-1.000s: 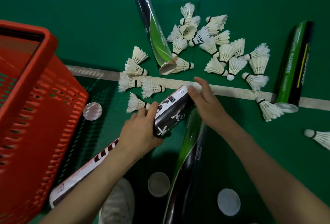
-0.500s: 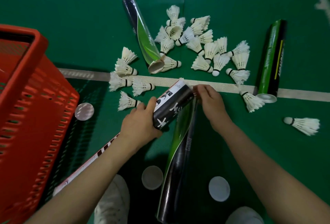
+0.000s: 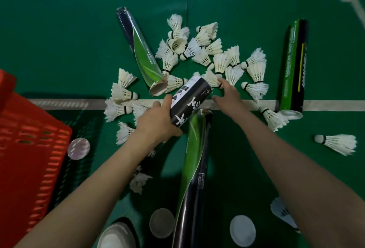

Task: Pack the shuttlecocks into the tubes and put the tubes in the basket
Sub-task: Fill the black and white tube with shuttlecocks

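basket [image 3: 29, 149] cut off left, shoe [image 3: 116, 236] cut off btm

My left hand [image 3: 158, 123] grips the black-and-white tube [image 3: 190, 99], its far end tilted up toward the pile of shuttlecocks [image 3: 205, 54]. My right hand [image 3: 230, 96] lies just beside that end, fingertips [image 3: 222, 82] touching one shuttlecock [image 3: 211, 78]. A green tube [image 3: 194, 158] lies on the floor beneath, and the red basket [image 3: 29, 149] stands at my left.

1. A green matte court floor [image 3: 59, 30] fills the view.
2. A white painted line [image 3: 331, 105] crosses it side to side.
3. A pale round flat disc [image 3: 78, 148] lies left; two more discs [image 3: 242, 230] lie near the bottom edge.
4. A white shoe toe [image 3: 116, 237] shows at the bottom.
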